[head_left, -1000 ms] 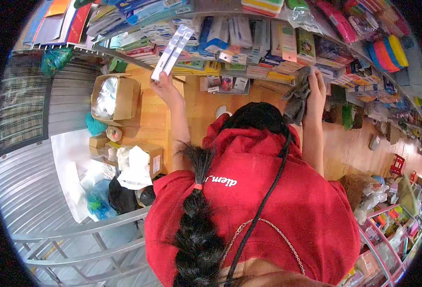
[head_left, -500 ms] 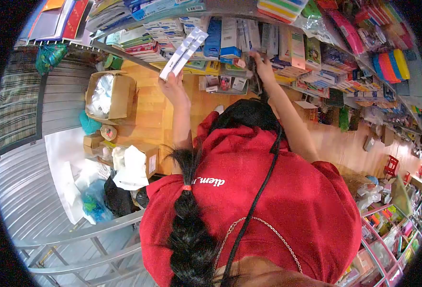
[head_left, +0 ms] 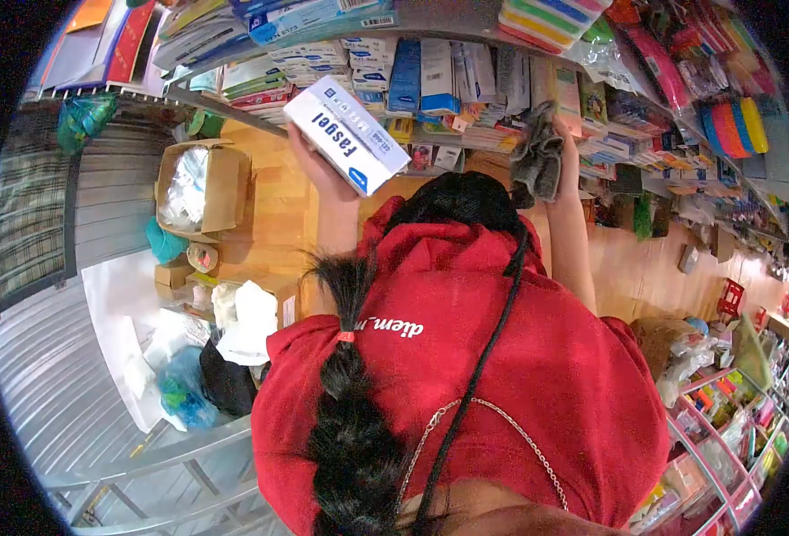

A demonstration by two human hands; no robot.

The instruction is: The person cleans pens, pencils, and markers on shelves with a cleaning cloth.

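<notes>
At upper left of the frame, the left hand [head_left: 316, 168] is partly closed, gripping a white box [head_left: 348, 136] by its lower left side. The box is tilted, its "Fasgel" face visible, and appears in front of the stocked shelf [head_left: 448, 29]. At upper right of centre, the right hand [head_left: 567, 161] is curled round a bunched grey cloth [head_left: 537, 159], well apart from the box.

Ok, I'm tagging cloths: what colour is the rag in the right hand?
The rag is dark grey; it shows best in the head view, the only one.
</notes>
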